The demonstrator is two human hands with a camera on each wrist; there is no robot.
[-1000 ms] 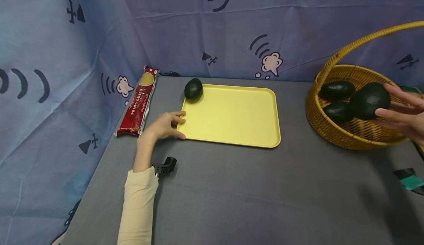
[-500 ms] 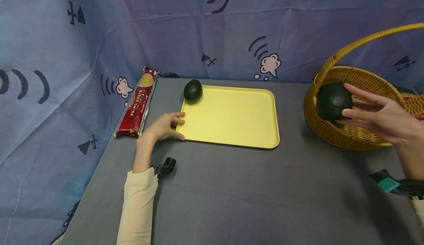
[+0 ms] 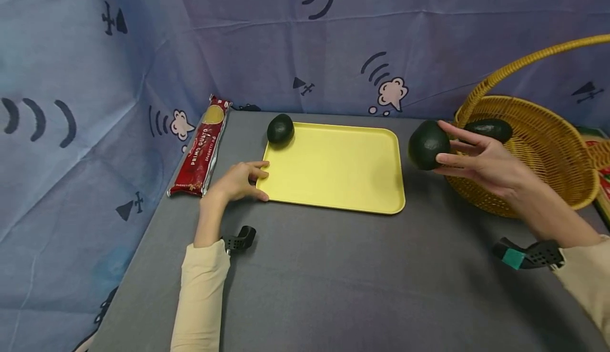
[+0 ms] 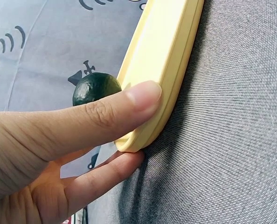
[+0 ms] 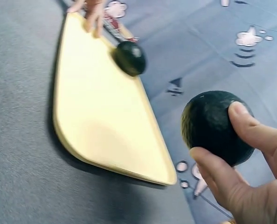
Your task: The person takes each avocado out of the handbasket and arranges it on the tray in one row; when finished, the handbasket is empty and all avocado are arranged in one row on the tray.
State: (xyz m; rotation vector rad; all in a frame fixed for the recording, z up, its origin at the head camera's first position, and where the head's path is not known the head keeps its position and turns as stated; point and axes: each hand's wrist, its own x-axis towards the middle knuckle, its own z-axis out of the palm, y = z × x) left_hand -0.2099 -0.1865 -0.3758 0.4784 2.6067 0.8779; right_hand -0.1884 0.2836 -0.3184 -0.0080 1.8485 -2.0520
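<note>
In the head view, a dark green avocado (image 3: 429,145) is held up between the thumb and fingers of my right hand (image 3: 491,161), just off the right end of a yellow tray (image 3: 333,167). The right wrist view shows this avocado (image 5: 218,126) apart from the tray. My left hand (image 3: 238,181) grips the tray's near left corner, thumb (image 4: 143,95) on one side and a finger at the other. Another avocado (image 3: 280,128) lies at the tray's far left corner. A further avocado (image 3: 490,128) shows in the wicker basket (image 3: 548,145), partly behind my right hand.
A red spaghetti packet (image 3: 202,148) lies left of the tray on the grey table (image 3: 333,278). The basket's tall handle (image 3: 534,66) arches over it at the right. Another package (image 3: 604,182) shows partly beyond the basket. A patterned blue cloth (image 3: 343,39) hangs behind.
My right hand has carried the avocado left, out from over the basket to beside the tray's right end. The left hand and tray stay where they were.
</note>
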